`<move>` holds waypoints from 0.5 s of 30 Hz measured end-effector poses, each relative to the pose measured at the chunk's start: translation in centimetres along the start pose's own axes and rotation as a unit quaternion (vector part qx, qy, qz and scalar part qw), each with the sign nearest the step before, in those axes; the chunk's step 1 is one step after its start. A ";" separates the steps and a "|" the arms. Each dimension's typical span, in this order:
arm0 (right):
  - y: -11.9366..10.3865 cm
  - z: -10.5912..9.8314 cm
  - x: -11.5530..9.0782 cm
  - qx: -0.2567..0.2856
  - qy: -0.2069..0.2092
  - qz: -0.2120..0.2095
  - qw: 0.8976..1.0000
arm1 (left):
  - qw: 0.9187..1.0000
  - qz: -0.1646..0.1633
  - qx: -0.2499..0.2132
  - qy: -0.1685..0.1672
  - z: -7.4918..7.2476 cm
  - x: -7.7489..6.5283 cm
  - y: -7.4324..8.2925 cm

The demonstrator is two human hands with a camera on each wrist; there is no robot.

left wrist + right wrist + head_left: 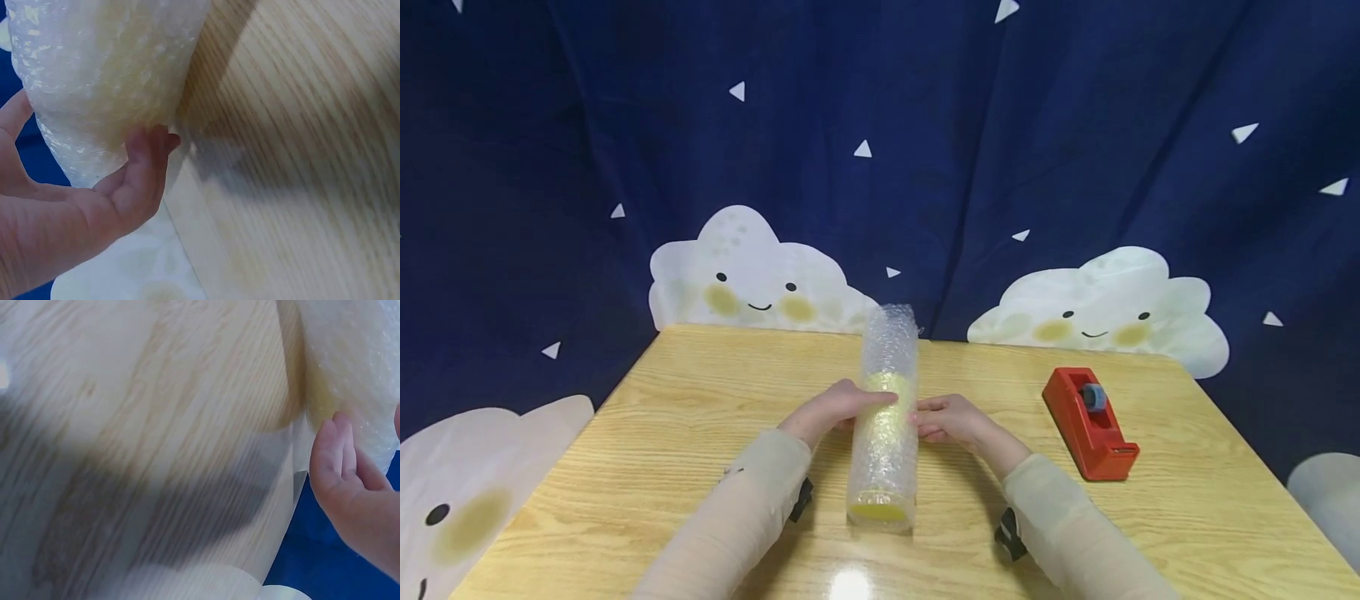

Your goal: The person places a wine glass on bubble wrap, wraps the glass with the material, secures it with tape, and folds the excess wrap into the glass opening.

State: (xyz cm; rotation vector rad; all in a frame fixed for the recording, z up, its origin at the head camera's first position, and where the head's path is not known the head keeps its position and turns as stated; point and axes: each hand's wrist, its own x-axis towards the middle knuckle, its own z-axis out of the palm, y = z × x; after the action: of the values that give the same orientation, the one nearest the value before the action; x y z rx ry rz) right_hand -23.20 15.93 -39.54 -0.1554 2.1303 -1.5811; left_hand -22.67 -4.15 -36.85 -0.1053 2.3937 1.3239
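A cylinder-shaped roll of clear bubble wrap [886,462] with something yellow inside lies lengthwise on the wooden table [715,367]. A round yellow end shows at its near side. My left hand [844,403] grips it from the left, one digit across its top; in the left wrist view, the fingers [147,156] curl against the wrap. From the other side, my right hand [953,419] touches the roll. The right wrist view shows the right fingers [331,447] fairly straight against the wrap, with the thumb only just in frame.
To the right stands a red tape dispenser [1086,425] with a small tape roll [1093,397] in it. Behind the table hangs a dark blue curtain [805,125] printed with white clouds and triangles.
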 end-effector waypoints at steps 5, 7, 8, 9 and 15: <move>0.0 0.0 0.1 -0.003 -0.010 -0.005 1.000 | 1.000 0.012 -0.003 -0.011 -0.3 0.0 0.1; 0.1 0.0 0.1 -0.001 -0.014 -0.004 1.000 | 1.000 0.010 -0.003 -0.013 -0.3 0.0 0.0; 0.1 0.0 0.1 0.000 -0.017 -0.004 1.000 | 1.000 0.010 -0.008 -0.015 -0.3 0.1 0.0; 0.1 0.0 0.1 0.003 -0.019 -0.003 1.000 | 1.000 0.009 -0.013 -0.016 -0.3 0.0 0.0; 0.2 0.3 0.2 0.012 -0.011 -0.003 1.000 | 1.000 0.010 0.010 0.009 -0.3 -0.1 0.3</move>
State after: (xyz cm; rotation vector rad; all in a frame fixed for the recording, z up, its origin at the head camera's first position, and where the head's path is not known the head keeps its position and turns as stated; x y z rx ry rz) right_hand -23.20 15.63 -39.82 -0.1703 2.0947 -1.5994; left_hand -22.70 -4.27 -36.42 -0.0898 2.4283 1.3136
